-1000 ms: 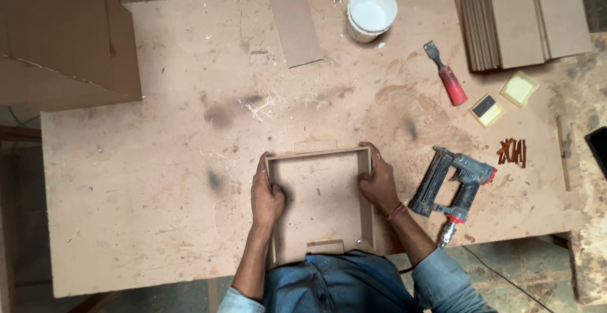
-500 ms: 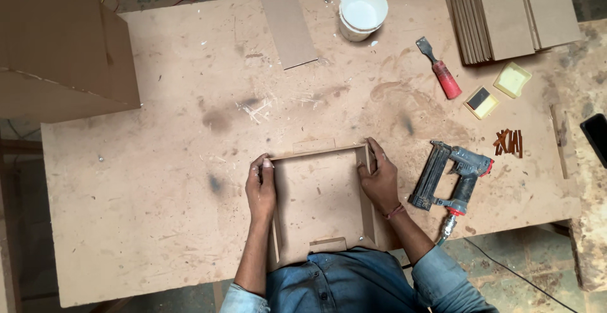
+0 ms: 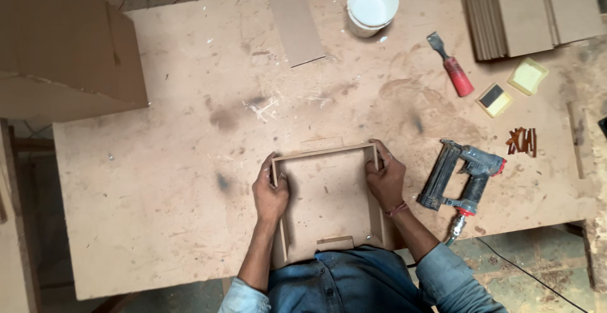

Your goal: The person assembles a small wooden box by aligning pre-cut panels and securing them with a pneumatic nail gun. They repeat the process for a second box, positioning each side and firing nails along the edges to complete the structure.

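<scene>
1. Gripping the frame [image 3: 327, 193], left hand [image 3: 270, 193] and right hand [image 3: 386, 180] clamp its side walls.
2. Frame sits slightly nearer the desk [image 3: 190, 161] edge than before.
3. Nailer [image 3: 460, 177] lies right of the right hand.

Left hand [image 3: 270, 193]: ours, fingers curled in a closed grip, thumb pointing inward, wrist straight. Right hand [image 3: 386, 177]: ours, likewise curled shut, a thin band at the wrist. Both forearms bare, reaching forward from our body, nearly parallel; blue sleeves rolled up near the elbows.
</scene>
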